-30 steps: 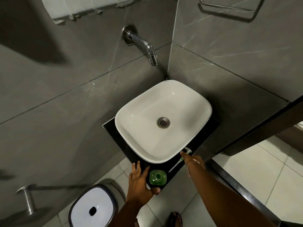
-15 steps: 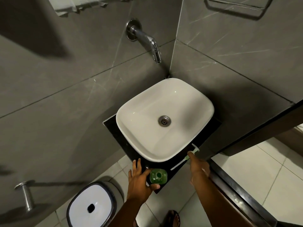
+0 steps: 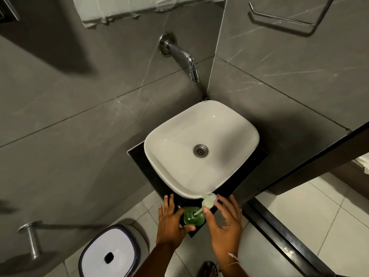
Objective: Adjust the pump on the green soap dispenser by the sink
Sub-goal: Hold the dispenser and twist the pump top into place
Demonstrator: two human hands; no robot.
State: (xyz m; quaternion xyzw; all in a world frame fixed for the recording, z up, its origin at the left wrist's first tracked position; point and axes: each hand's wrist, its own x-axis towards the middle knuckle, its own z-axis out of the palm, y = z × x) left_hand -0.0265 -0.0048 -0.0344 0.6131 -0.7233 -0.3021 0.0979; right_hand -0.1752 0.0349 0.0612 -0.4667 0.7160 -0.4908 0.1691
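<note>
Since half a second ago, left hand keeps cupping the green soap dispenser on the counter's front corner below the sink; my right hand has pinched the pump off the counter, tube entering the neck. I judge seating comes next.

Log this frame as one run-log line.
left hand: steadying green soap bottle | right hand: holding pump, tube in bottle neck | pump: not seated | place: counter by sink
</note>
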